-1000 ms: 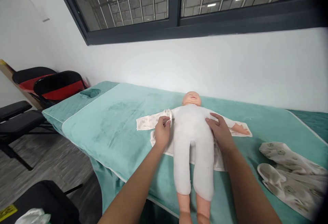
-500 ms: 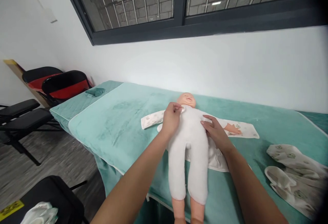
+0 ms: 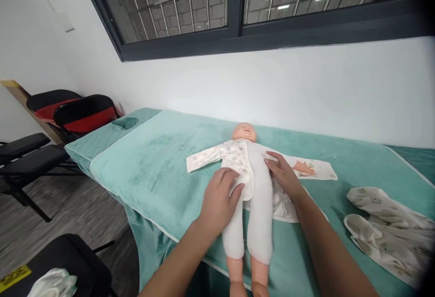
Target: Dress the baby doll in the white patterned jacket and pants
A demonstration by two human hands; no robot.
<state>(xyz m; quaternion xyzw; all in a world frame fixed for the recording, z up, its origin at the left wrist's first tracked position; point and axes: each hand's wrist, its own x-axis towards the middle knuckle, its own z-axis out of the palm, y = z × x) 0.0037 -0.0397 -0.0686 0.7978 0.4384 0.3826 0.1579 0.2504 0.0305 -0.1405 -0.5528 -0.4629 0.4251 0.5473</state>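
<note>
A baby doll (image 3: 259,204) in white fabric lies on its back, its head towards the wall and bare feet towards me. A white patterned baby shirt (image 3: 242,157) is under and around it. One front panel covers the doll's chest on the left; the other side lies spread on the right, its sleeve (image 3: 316,169) flat on the bed. My left hand (image 3: 221,196) rests on the lower edge of the left panel, thumb apart from the fingers. My right hand (image 3: 282,172) touches the doll's other side, fingers loosely spread.
The teal-covered bed (image 3: 152,161) stands against the wall below a barred window. Patterned baby clothes (image 3: 384,224) lie at the right. A black chair (image 3: 78,260) at lower left bears a crumpled white item (image 3: 54,283). Black-and-red chairs (image 3: 88,113) stand farther back.
The shirt's left panel now lies over the doll's chest. My left hand has moved from the neck area down to the panel's lower edge. My right hand has stayed nearly in place.
</note>
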